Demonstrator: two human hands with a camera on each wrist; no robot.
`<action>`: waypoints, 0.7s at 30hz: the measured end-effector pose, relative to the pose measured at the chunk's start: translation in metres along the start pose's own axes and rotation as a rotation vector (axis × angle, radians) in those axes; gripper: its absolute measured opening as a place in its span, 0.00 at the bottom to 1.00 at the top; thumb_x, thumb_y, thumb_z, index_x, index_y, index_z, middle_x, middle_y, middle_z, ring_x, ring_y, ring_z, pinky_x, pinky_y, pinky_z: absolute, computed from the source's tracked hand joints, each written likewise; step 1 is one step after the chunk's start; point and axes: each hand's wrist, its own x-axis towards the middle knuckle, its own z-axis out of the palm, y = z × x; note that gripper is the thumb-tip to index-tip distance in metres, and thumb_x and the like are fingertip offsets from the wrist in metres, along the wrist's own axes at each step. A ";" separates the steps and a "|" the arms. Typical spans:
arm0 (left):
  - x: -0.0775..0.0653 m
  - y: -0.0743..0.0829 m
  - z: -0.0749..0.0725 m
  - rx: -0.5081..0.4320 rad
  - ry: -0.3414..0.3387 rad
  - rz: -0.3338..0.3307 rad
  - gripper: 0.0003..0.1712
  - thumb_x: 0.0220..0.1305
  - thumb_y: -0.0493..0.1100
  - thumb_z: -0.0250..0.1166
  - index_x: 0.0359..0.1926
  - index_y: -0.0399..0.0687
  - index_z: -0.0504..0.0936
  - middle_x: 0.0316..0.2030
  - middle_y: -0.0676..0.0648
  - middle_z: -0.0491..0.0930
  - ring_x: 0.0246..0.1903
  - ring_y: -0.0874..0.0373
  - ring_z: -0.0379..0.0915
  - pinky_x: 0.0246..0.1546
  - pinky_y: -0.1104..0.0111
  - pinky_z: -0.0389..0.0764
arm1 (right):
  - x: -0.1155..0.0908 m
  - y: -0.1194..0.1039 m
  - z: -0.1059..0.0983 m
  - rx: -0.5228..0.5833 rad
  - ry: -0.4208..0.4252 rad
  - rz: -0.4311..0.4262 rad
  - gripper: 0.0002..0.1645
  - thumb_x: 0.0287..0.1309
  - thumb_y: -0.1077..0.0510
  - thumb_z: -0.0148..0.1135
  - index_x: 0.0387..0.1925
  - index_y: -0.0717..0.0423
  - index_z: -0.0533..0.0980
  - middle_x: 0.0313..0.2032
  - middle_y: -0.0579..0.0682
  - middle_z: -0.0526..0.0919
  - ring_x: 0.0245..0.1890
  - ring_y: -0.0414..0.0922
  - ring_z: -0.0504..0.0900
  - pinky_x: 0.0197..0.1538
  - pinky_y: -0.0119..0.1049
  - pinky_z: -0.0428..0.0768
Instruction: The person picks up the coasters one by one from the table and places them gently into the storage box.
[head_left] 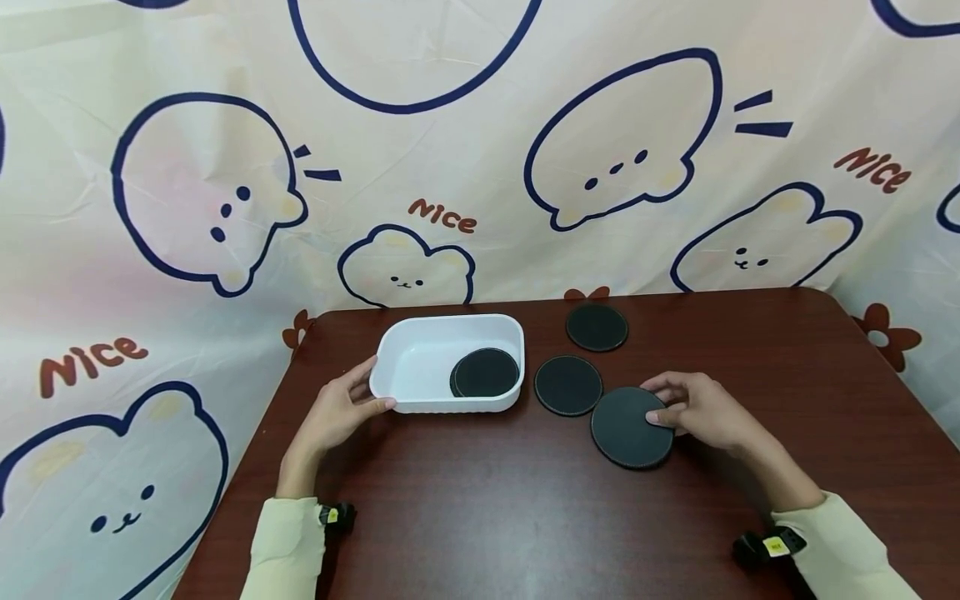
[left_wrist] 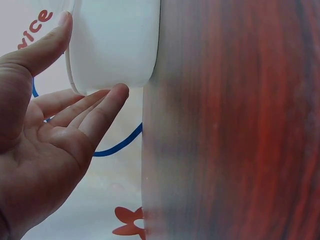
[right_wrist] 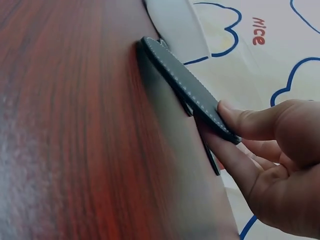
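Observation:
My right hand [head_left: 701, 408] pinches a round black coaster [head_left: 628, 432] with a stitched edge, thumb on top and fingers beneath. In the right wrist view this coaster [right_wrist: 182, 82] is tilted, its far edge close over the table. At the left end of a white plastic tub [head_left: 420, 354], my left hand [head_left: 337, 408] holds the corner between thumb and fingers. The left wrist view shows the fingertips [left_wrist: 120, 91] against the tub's end wall. Inside the tub, at its right side, overlapping black coasters [head_left: 486, 372] lie flat.
Two more black coasters lie on the brown wooden table [head_left: 480, 500] right of the tub: one nearer coaster [head_left: 568, 385] and one farther coaster [head_left: 596, 327] by the back edge. A cartoon-printed cloth [head_left: 480, 167] hangs behind the table.

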 end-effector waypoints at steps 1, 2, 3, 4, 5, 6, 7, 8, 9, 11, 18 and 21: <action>0.000 0.000 0.000 -0.003 -0.001 0.000 0.54 0.67 0.49 0.78 0.85 0.42 0.58 0.78 0.31 0.68 0.72 0.36 0.74 0.64 0.47 0.81 | 0.000 0.001 -0.001 0.021 -0.004 0.010 0.31 0.69 0.59 0.72 0.68 0.65 0.75 0.48 0.58 0.89 0.38 0.45 0.89 0.40 0.38 0.90; 0.000 0.000 0.000 -0.008 -0.002 0.001 0.54 0.67 0.48 0.78 0.85 0.42 0.58 0.78 0.31 0.68 0.72 0.36 0.74 0.64 0.47 0.82 | 0.001 0.002 -0.003 0.044 -0.010 0.017 0.31 0.70 0.59 0.71 0.69 0.65 0.74 0.49 0.58 0.88 0.39 0.45 0.89 0.40 0.39 0.91; 0.000 0.001 0.000 -0.010 -0.002 0.003 0.54 0.67 0.48 0.78 0.84 0.41 0.58 0.78 0.31 0.68 0.72 0.36 0.74 0.64 0.48 0.82 | 0.001 0.002 -0.004 0.069 -0.015 0.022 0.32 0.71 0.59 0.71 0.70 0.66 0.73 0.49 0.59 0.88 0.39 0.45 0.89 0.41 0.39 0.91; 0.000 0.001 0.000 -0.012 -0.002 0.005 0.54 0.67 0.48 0.78 0.84 0.41 0.58 0.78 0.31 0.68 0.72 0.36 0.74 0.64 0.48 0.82 | 0.001 0.003 -0.005 0.094 -0.020 0.029 0.33 0.71 0.59 0.70 0.71 0.67 0.72 0.50 0.60 0.88 0.39 0.44 0.90 0.42 0.39 0.91; 0.000 0.001 0.000 -0.016 -0.002 0.004 0.54 0.67 0.47 0.78 0.84 0.42 0.58 0.78 0.31 0.68 0.72 0.36 0.74 0.63 0.48 0.82 | 0.002 0.003 -0.006 0.120 -0.024 0.035 0.33 0.71 0.59 0.70 0.72 0.67 0.71 0.50 0.60 0.88 0.39 0.44 0.90 0.43 0.39 0.92; 0.000 0.001 0.000 -0.016 -0.003 0.005 0.54 0.67 0.47 0.78 0.84 0.42 0.58 0.78 0.31 0.68 0.72 0.36 0.74 0.63 0.49 0.82 | 0.002 0.004 -0.008 0.142 -0.028 0.038 0.34 0.72 0.59 0.69 0.72 0.68 0.70 0.50 0.60 0.87 0.39 0.43 0.90 0.44 0.39 0.92; -0.001 0.002 0.000 -0.018 -0.002 0.004 0.54 0.67 0.47 0.78 0.85 0.42 0.58 0.78 0.31 0.68 0.72 0.36 0.75 0.63 0.49 0.82 | 0.002 0.004 -0.008 0.163 -0.029 0.039 0.34 0.72 0.59 0.69 0.72 0.69 0.70 0.50 0.60 0.87 0.39 0.43 0.90 0.44 0.38 0.92; 0.000 0.002 0.000 -0.017 -0.003 0.004 0.54 0.67 0.47 0.78 0.85 0.42 0.58 0.78 0.31 0.68 0.72 0.36 0.74 0.63 0.49 0.82 | 0.003 0.005 -0.009 0.183 -0.029 0.040 0.34 0.72 0.59 0.69 0.73 0.69 0.69 0.51 0.60 0.87 0.40 0.42 0.90 0.45 0.38 0.92; 0.000 0.001 0.000 -0.016 -0.002 0.003 0.54 0.67 0.48 0.78 0.85 0.42 0.58 0.78 0.32 0.67 0.72 0.36 0.74 0.63 0.49 0.82 | 0.003 0.005 -0.010 0.199 -0.027 0.041 0.35 0.72 0.60 0.69 0.73 0.69 0.69 0.51 0.59 0.87 0.40 0.42 0.90 0.45 0.38 0.92; 0.000 0.001 0.000 -0.020 -0.002 -0.003 0.55 0.67 0.48 0.78 0.85 0.43 0.58 0.78 0.32 0.67 0.72 0.36 0.74 0.63 0.49 0.81 | 0.003 0.007 -0.010 0.230 -0.022 0.043 0.36 0.73 0.59 0.68 0.74 0.69 0.67 0.51 0.58 0.86 0.40 0.41 0.90 0.45 0.38 0.92; 0.002 0.001 0.001 -0.027 -0.001 -0.007 0.54 0.67 0.47 0.78 0.85 0.42 0.58 0.78 0.31 0.67 0.72 0.36 0.74 0.63 0.50 0.81 | 0.005 0.011 -0.013 0.350 -0.008 0.060 0.40 0.75 0.58 0.67 0.78 0.69 0.62 0.52 0.50 0.84 0.45 0.37 0.89 0.50 0.35 0.91; 0.001 0.000 0.001 -0.028 0.001 -0.010 0.54 0.66 0.46 0.78 0.85 0.43 0.58 0.78 0.32 0.67 0.72 0.37 0.74 0.63 0.49 0.81 | 0.005 0.012 -0.016 0.408 -0.007 0.046 0.40 0.76 0.58 0.65 0.79 0.70 0.60 0.51 0.45 0.86 0.46 0.37 0.90 0.51 0.34 0.91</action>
